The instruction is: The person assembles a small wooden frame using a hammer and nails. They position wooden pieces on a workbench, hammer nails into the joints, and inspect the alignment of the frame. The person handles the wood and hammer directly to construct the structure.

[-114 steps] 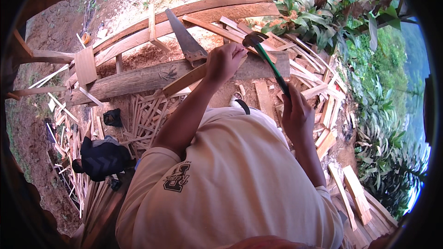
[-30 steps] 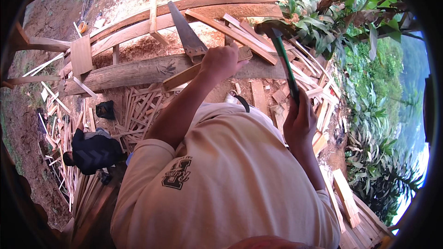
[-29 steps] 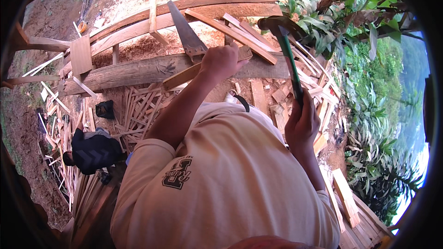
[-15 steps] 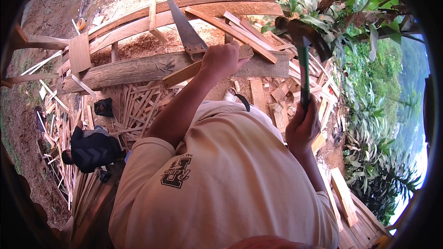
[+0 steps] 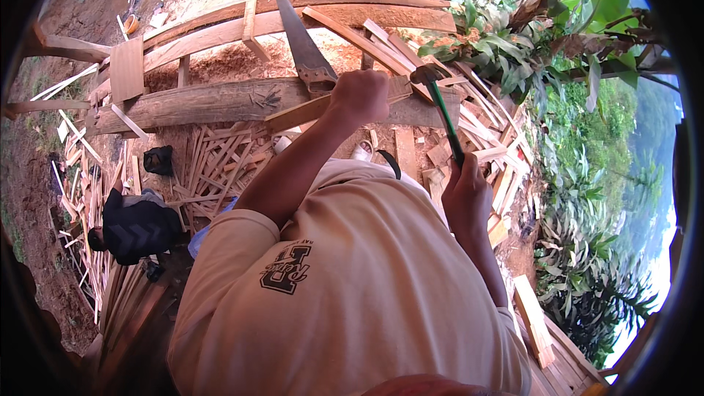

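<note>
Left hand [image 5: 361,95] is gripping a wooden strip [image 5: 308,110] down against the beam [image 5: 213,103], steadying it, while right hand [image 5: 466,194] is holding the green-handled hammer [image 5: 440,106] raised.

Bright, even daylight with soft shadows, the sky glaring white at the lower right, sharp in the middle, while planks bend and a black rim darkens the edges.

The left hand [image 5: 361,95] is stretched far forward on a straightened arm, its fingers curled into a closed fist. The right hand [image 5: 465,198] sits nearer, right of it, fingers clenched, forearm bent back.
</note>
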